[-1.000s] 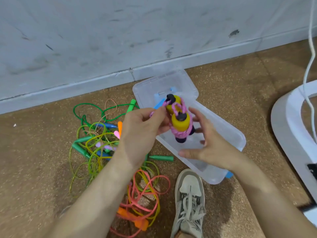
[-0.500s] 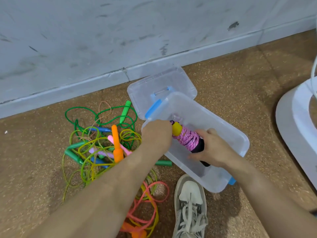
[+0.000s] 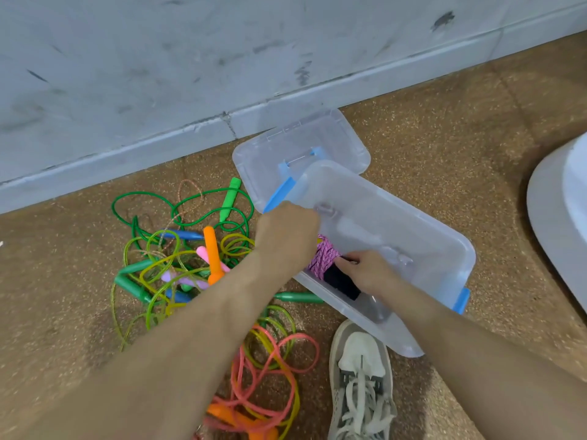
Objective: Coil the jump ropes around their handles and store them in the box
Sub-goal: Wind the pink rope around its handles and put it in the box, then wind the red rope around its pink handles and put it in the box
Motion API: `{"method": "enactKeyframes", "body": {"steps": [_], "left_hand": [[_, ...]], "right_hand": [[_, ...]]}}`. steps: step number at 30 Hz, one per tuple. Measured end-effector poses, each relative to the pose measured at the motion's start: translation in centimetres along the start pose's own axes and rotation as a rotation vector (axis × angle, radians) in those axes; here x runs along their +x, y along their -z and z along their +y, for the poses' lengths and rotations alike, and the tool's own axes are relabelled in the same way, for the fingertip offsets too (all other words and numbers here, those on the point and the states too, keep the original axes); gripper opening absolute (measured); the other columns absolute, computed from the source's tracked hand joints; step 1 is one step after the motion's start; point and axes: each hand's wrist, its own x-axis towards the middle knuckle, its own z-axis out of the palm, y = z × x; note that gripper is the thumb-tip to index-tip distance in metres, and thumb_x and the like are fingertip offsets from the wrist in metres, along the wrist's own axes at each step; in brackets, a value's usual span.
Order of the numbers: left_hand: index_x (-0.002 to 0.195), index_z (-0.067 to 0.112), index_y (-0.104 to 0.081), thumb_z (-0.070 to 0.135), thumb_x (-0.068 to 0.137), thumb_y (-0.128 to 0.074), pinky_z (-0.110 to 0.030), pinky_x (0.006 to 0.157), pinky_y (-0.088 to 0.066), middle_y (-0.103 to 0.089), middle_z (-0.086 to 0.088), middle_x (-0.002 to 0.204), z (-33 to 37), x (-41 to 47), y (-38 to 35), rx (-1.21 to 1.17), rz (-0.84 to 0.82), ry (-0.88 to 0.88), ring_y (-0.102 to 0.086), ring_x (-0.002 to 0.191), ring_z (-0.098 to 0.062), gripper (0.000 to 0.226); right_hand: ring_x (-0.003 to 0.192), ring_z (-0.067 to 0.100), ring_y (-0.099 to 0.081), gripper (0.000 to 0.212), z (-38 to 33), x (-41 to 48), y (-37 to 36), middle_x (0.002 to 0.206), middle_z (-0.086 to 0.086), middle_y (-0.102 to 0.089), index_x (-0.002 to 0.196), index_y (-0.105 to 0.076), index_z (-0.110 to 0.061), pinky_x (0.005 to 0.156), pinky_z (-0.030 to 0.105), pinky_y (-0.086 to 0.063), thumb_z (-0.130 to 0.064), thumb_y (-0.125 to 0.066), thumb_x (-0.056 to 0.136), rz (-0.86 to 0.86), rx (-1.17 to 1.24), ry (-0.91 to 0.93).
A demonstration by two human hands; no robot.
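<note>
**Head view: coiled rope bundle inside box, both hands on it**

The pink jump rope (image 3: 324, 257), wound tight round its handles, lies inside the clear plastic box (image 3: 444, 249), against the wall at the box's 8 o'clock side. 1 black handle end (image 3: 341, 281) sticks out of the coil toward 5 o'clock.

Right hand (image 3: 368, 271): reaches in from 5 o'clock, fingers curled, fingertips pinching the bundle at that black end.

Left hand (image 3: 286, 239): seen from the back, fingers curled down over the box rim at the bundle's 10 o'clock end. That end is hidden under the hand, so whether it grips the rope cannot be told.

Box lid (image 3: 301, 144) lies flat on the floor at 11 o'clock of the box, partly beneath it. Blue latches (image 3: 279, 193) sit on the box ends.

At 9 o'clock of the box: a tangled pile of loose ropes, with a green handle (image 3: 230, 198) and an orange handle (image 3: 211, 249). A coral rope (image 3: 270, 376) lies at 7 o'clock, a grey sneaker (image 3: 362, 376) at 6 o'clock.
</note>
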Motion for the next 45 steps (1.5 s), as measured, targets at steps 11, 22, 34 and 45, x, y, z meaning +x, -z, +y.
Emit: {"method": "enactKeyframes", "body": {"steps": [11,22,34,45], "left_hand": [[0.083,0.024,-0.072,0.008,0.083,-0.059,-0.024,0.075,-0.039,-0.066,0.006,0.086,-9.2,-13.3,-5.3,-0.718,0.277,0.628,-0.060,0.085,-0.019,0.021],[0.100,0.022,-0.055,0.040,0.069,-0.060,-0.035,0.075,-0.051,-0.069,-0.007,0.095,-7.8,-13.6,-12.3,-0.852,-0.263,0.633,-0.064,0.097,-0.032,0.036],[0.073,0.006,-0.061,0.007,0.059,-0.049,-0.024,0.050,-0.039,-0.049,-0.003,0.055,-16.3,-19.3,14.1,-1.854,0.252,0.444,-0.046,0.047,-0.015,0.018],[0.083,0.007,-0.067,0.022,0.098,-0.050,-0.037,0.073,-0.058,-0.072,-0.008,0.084,-20.8,-33.0,32.4,-0.923,0.870,0.259,-0.069,0.071,-0.015,0.027]], "right_hand": [[0.089,0.019,-0.059,0.027,-6.1,-3.3,1.3,0.097,-0.002,-0.065,0.111,-0.064,-0.022,0.077,0.028,-0.043,-0.016,-0.052,0.087,0.337,0.115,0.177],[0.101,0.017,-0.062,0.064,-9.4,-7.4,-10.8,0.114,-0.002,-0.065,0.136,-0.043,-0.030,0.083,0.028,-0.052,-0.031,-0.069,0.078,-0.428,0.130,0.147],[0.056,0.023,-0.041,0.031,-25.3,-19.4,-2.4,0.062,0.013,-0.046,0.067,-0.062,-0.018,0.051,0.030,-0.032,-0.046,-0.073,0.073,-0.444,-0.021,0.514],[0.093,0.032,-0.061,0.041,-35.6,-34.8,1.5,0.102,0.019,-0.058,0.116,-0.056,0.000,0.082,0.041,-0.053,-0.024,-0.064,0.083,0.194,-0.137,0.791]]}}
